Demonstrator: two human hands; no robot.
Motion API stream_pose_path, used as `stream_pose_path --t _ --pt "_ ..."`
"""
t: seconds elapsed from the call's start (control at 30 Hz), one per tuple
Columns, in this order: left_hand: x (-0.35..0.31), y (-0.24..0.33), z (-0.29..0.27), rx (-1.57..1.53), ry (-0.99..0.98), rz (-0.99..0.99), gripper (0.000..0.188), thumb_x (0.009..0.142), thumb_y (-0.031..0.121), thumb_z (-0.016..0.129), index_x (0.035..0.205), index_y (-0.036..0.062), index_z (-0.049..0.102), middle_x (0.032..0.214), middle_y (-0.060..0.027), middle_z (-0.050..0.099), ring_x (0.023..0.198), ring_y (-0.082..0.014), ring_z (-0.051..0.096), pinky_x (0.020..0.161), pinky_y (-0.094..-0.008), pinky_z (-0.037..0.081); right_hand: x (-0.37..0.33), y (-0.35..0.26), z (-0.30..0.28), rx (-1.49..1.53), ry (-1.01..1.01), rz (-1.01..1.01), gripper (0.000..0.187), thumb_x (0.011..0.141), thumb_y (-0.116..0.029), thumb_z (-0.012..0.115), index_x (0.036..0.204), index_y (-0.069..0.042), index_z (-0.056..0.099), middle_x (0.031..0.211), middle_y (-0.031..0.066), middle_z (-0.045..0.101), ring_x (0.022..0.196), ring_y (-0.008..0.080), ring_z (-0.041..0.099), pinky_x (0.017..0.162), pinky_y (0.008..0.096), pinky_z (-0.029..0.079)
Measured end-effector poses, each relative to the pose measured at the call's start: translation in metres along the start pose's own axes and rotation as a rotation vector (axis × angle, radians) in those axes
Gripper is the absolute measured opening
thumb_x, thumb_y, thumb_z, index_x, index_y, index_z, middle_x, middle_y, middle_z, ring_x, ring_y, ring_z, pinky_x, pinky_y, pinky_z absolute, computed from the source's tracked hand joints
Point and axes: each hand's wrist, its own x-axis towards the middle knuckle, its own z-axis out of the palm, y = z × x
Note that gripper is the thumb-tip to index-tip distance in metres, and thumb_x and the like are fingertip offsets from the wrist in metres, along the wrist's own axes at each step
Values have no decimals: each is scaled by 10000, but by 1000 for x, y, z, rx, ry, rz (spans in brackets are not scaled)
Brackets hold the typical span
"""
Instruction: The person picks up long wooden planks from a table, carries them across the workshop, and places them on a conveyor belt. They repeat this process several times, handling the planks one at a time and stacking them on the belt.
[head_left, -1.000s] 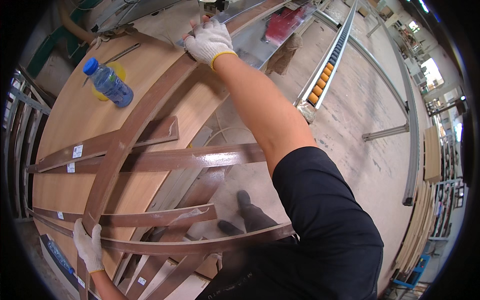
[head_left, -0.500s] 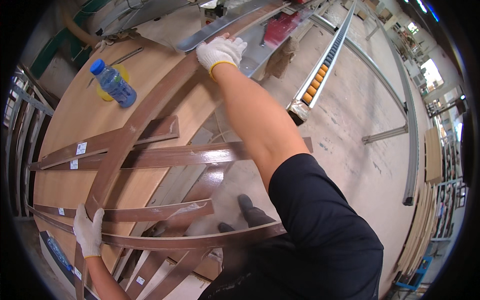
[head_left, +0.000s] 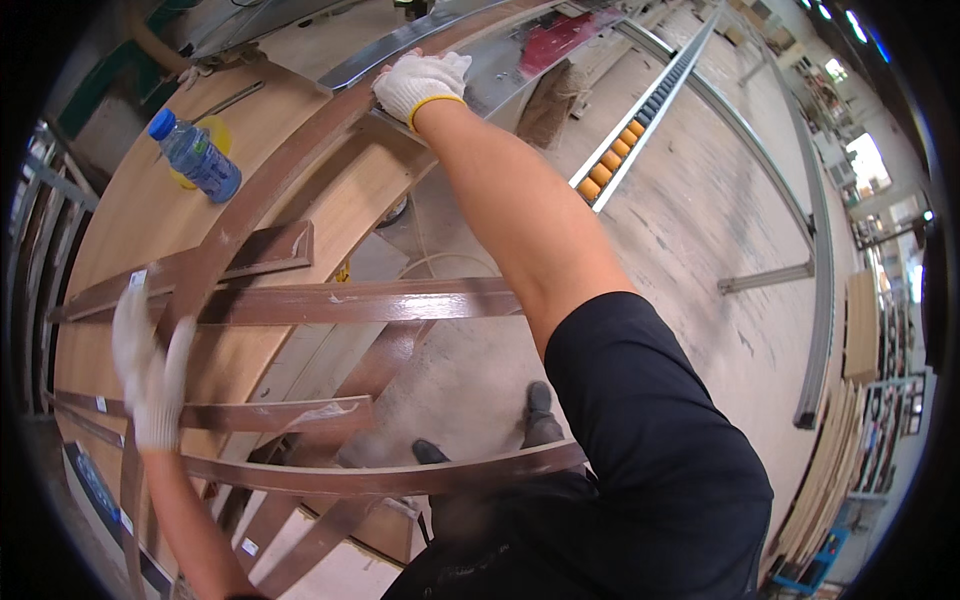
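Observation:
A long brown wooden board [head_left: 285, 172] runs diagonally from a grey metal bed [head_left: 500, 65] at the top down to the lower left. My right hand [head_left: 423, 85], in a white knitted glove with a yellow cuff, is closed over the board where it meets the metal. My left hand [head_left: 148, 375], also gloved and blurred by motion, is at the board's nearer part, thumb and fingers apart around it. Beneath lie other brown boards, among them a glossy one [head_left: 400, 302], a shorter one [head_left: 290, 412] and a long one close to my body [head_left: 400, 479].
A blue-capped bottle [head_left: 195, 157] and a yellow roll [head_left: 215, 135] sit on the light wooden tabletop [head_left: 120, 210]. To the right runs a roller track [head_left: 640, 120] with orange and dark rollers. Stacked planks [head_left: 825, 480] stand at far right.
My left hand has moved up along the board, its fingers spreading. The board and my right hand have shifted slightly up and left in view. My feet have moved apart.

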Motion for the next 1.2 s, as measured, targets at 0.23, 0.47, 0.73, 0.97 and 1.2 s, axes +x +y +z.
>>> stream_pose_path --t 0.23,0.47,0.73,0.97,1.2 --pt "163 235 100 23 -53 -300 763 1083 689 430 1416 33 632 1393 -291 668 1259 -467 661 1085 -553 501 28 124 -61 -225 -277 -737 379 1026 -357 563 1300 -176 753 1422 221 680 1344 433 637 1136 507 509" --pt "170 300 108 86 -148 -370 771 1082 713 393 1364 47 659 1297 -290 719 1209 -489 682 1036 -576 532 87 265 -92 -97 -72 -853 586 981 -393 502 1424 -39 648 1515 235 621 1378 436 605 1159 545 476" --pt "165 346 120 263 -117 -580 769 1083 706 388 1471 89 630 1462 -239 653 1390 -418 571 1205 -552 358 140 285 -56 -112 10 -899 643 1076 -465 442 1629 -143 508 1676 207 477 1545 377 447 1278 502 340" --pt "177 408 113 199 -114 -728 767 1060 683 418 1523 94 579 1563 -210 576 1479 -395 495 1248 -584 302 187 278 -58 -114 96 -1083 621 1108 -474 390 1626 -151 511 1690 205 460 1561 388 419 1255 564 341" --pt "174 419 83 189 -19 -688 637 1065 599 465 1379 83 669 1415 -206 668 1343 -389 578 1168 -502 381 203 278 -82 -282 119 -1248 665 1128 -515 338 1660 -133 453 1681 203 470 1584 417 362 1286 569 276"
